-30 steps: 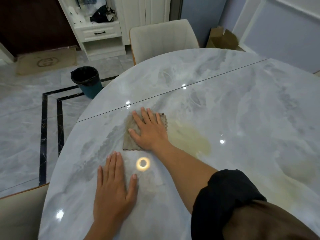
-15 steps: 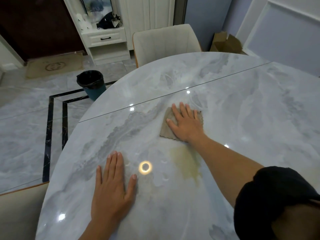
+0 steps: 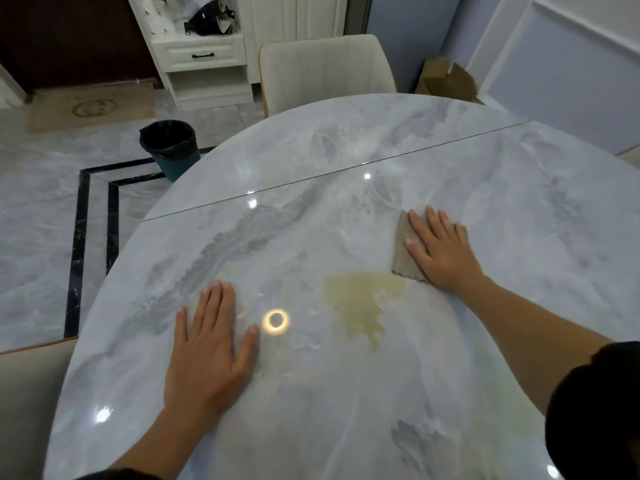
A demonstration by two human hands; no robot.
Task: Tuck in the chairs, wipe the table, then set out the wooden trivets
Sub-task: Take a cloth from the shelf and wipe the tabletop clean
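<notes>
The right hand [image 3: 441, 252] lay flat on a brown cloth [image 3: 401, 251] at two o'clock on the marble table [image 3: 346, 427], its grip wide, with straight fingers pressing the cloth down. The left hand [image 3: 207, 344] rested palm-down on the table at seven o'clock, its grip wide and holding nothing. A yellowish stain [image 3: 360, 299] lay between them, touching the cloth's near corner. A cream chair [image 3: 325, 67] stood at twelve o'clock and a bin [image 3: 169, 147] at ten.
</notes>
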